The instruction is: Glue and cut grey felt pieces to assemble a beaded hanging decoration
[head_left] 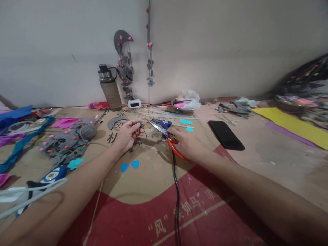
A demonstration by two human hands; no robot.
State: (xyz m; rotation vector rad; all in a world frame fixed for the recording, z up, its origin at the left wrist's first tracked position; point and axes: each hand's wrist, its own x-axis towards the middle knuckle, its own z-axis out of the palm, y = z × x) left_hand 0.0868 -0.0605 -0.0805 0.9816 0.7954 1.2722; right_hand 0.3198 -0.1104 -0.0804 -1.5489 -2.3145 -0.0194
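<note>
My left hand (128,135) is closed, pinching a small grey felt piece (140,124) between thumb and fingers above the cardboard sheet (153,171). My right hand (186,142) is wrapped round the orange handles of a pair of scissors (164,131); their blades are parted and point left toward the felt piece, a short gap away. A blue glue gun (164,124) lies just behind the scissors, and its black cord (176,184) runs toward me. Two blue felt hearts (130,165) lie on the cardboard below my left hand.
A black phone (226,135) lies right of my right hand. Grey felt pieces with pink pompoms (64,141) and yarn sit at left, with a bottle (110,88), a small clock (134,103) and a bowl (182,103) by the wall. Yellow sheets (294,125) lie far right.
</note>
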